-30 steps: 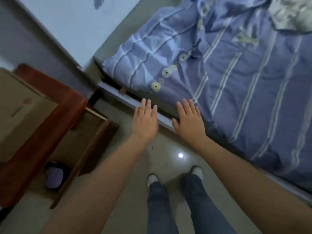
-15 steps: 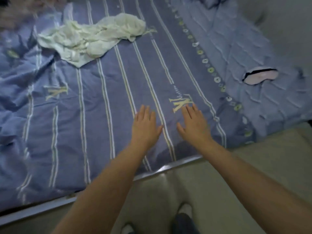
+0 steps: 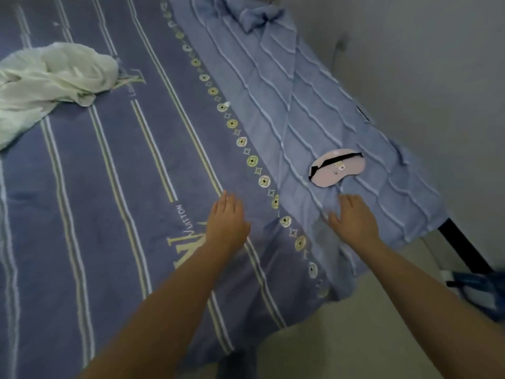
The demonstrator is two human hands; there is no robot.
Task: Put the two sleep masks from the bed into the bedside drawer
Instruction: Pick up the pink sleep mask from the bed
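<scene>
A pale pink sleep mask (image 3: 337,170) with a black strap lies on the light blue quilt (image 3: 273,86) near the bed's right end. My right hand (image 3: 352,218) hovers just short of it, flat and empty, fingers apart. My left hand (image 3: 226,222) is stretched over the striped blue bedspread (image 3: 109,187), also flat and empty. Only one sleep mask shows here. The bedside drawer is out of view.
A crumpled white cloth (image 3: 52,77) lies on the bed at the far left. A grey wall (image 3: 410,64) runs along the bed's right end. A dark bed leg (image 3: 461,247) and a blue object (image 3: 481,288) stand on the floor at right.
My view has swung right, from the open drawer across the bed to its right end. The pink mask now lies close in front of my right hand. Both hands stay empty.
</scene>
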